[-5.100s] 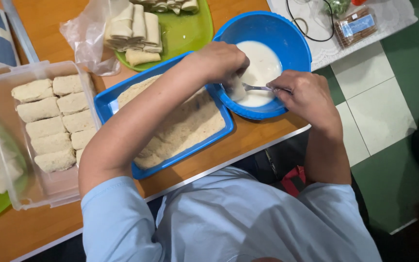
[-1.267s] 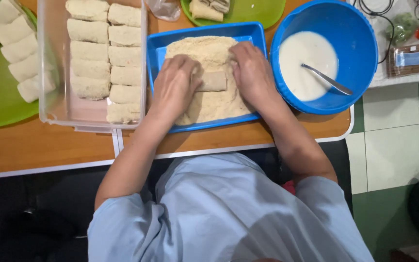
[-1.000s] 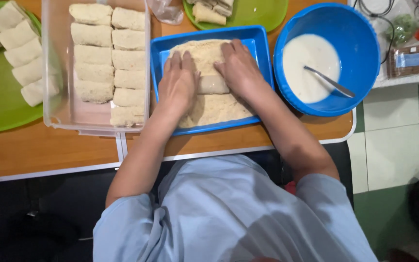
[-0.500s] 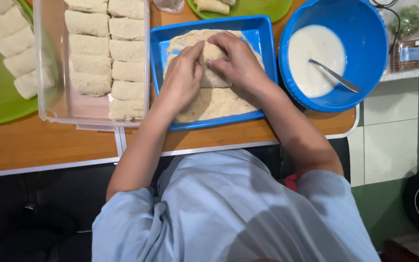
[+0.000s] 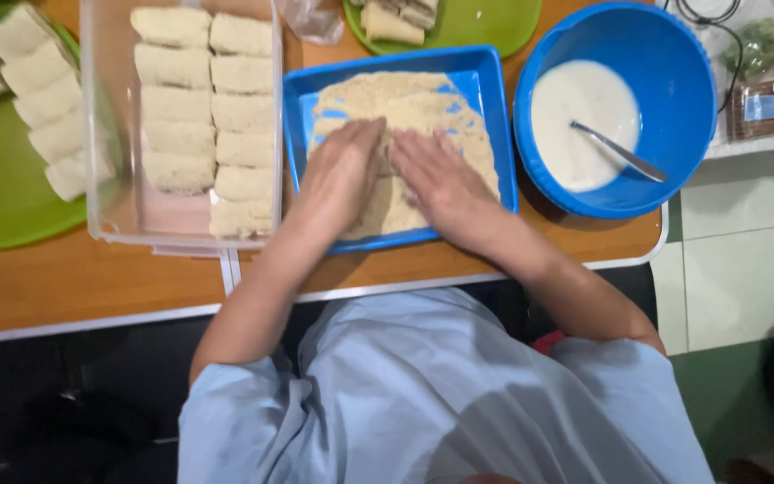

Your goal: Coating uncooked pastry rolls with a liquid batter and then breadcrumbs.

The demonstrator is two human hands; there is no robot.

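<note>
Both hands lie palm-down, side by side, in the blue tray [image 5: 494,108] of breadcrumbs [image 5: 405,94] on the tabletop [image 5: 91,278]; the left hand [image 5: 340,175] and right hand [image 5: 436,175] are flat with fingers narrowly spread, pressing a roll almost wholly hidden between them; whether either grips it cannot be told. Left of the tray stands a clear container [image 5: 100,197] of crumbed rolls [image 5: 208,116]; right of it a blue bowl [image 5: 665,81] of white batter [image 5: 575,108] with a spoon [image 5: 615,152].

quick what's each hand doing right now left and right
Left hand: open, fingers flat on the crumbs in the blue tray.
Right hand: open, palm down on the same crumbs; whether anything lies under either cannot be told.
</note>
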